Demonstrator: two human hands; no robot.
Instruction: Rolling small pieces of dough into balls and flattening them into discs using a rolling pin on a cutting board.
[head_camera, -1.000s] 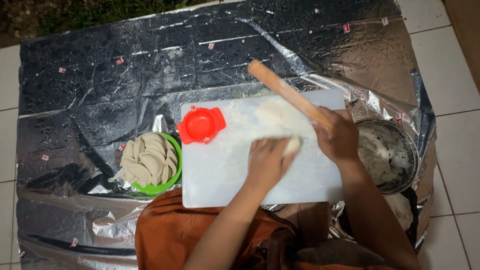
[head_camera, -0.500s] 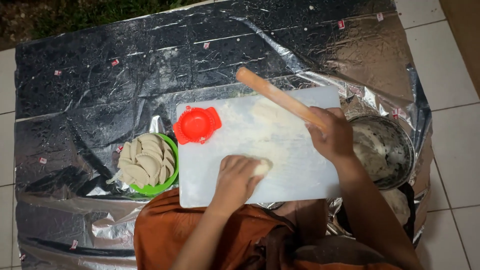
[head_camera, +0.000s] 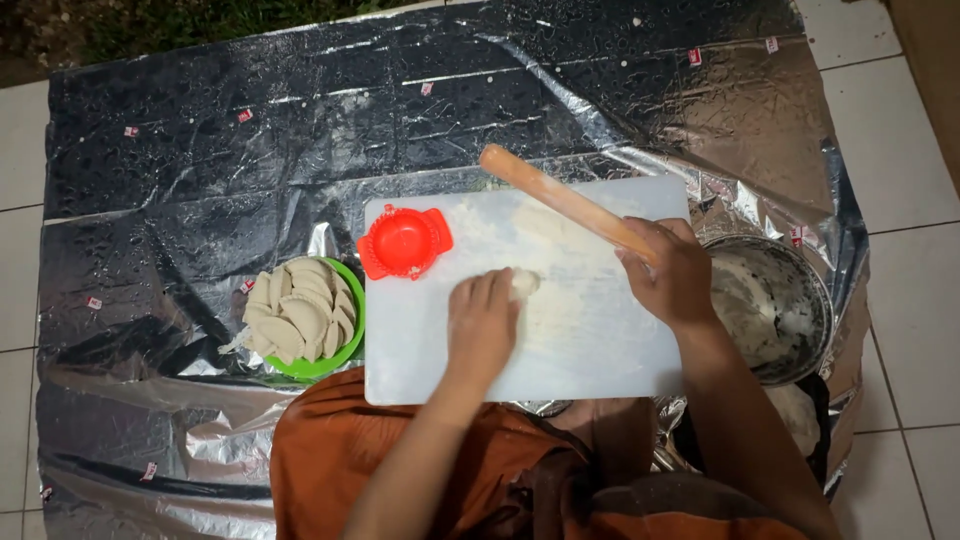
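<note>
My left hand (head_camera: 481, 326) lies palm down on the white cutting board (head_camera: 430, 350), fingers over a small lump of dough (head_camera: 524, 283) that peeks out at the fingertips. My right hand (head_camera: 672, 273) grips a wooden rolling pin (head_camera: 556, 196), which slants up and to the left above the floured middle of the board. A red round dumpling press (head_camera: 404, 241) rests on the board's top left corner.
A green bowl (head_camera: 330, 361) heaped with folded dumplings sits left of the board. A metal pot (head_camera: 815, 300) with white dough residue stands at the right. Everything lies on a silver foil sheet (head_camera: 250, 140) spread over floor tiles. My orange clothing (head_camera: 330, 470) fills the bottom.
My left hand slid from the upper right of the board down, then back toward the middle with the dough lump. My right hand lifted the rolling pin slightly off the board.
</note>
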